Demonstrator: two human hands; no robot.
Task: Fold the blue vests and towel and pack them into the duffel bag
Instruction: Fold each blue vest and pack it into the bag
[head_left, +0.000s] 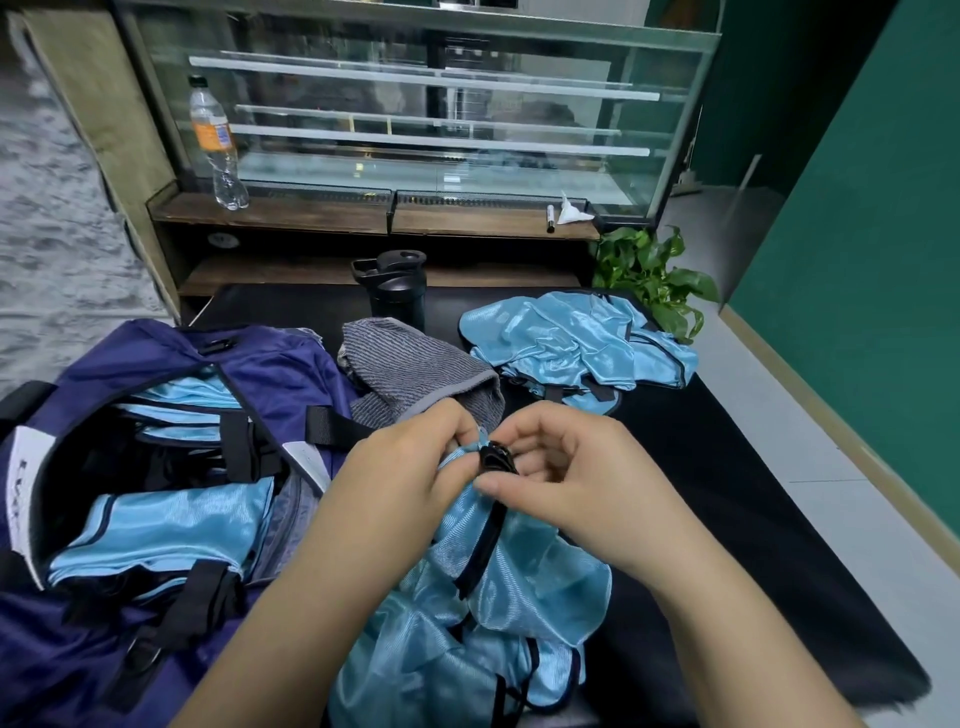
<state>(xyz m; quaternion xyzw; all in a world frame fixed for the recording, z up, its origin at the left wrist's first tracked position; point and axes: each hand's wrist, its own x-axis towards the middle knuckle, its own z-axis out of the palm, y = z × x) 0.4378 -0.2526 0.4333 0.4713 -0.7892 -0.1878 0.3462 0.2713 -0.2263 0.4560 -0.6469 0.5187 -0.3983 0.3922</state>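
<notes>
Pinching a blue vest (498, 587) with both hands (left (400, 478), right (566, 483)), towel (415, 369) behind, duffel bag (291, 374) left

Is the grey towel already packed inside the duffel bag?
No, the grey towel lies crumpled on the black table beside the open duffel bag, not in it.

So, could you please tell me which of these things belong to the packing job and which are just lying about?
Job: duffel bag, folded vests inside it, held vest, left hand, right hand, vest pile, towel.

Lying about: black bottle, plastic bottle, marker, plant.
</notes>
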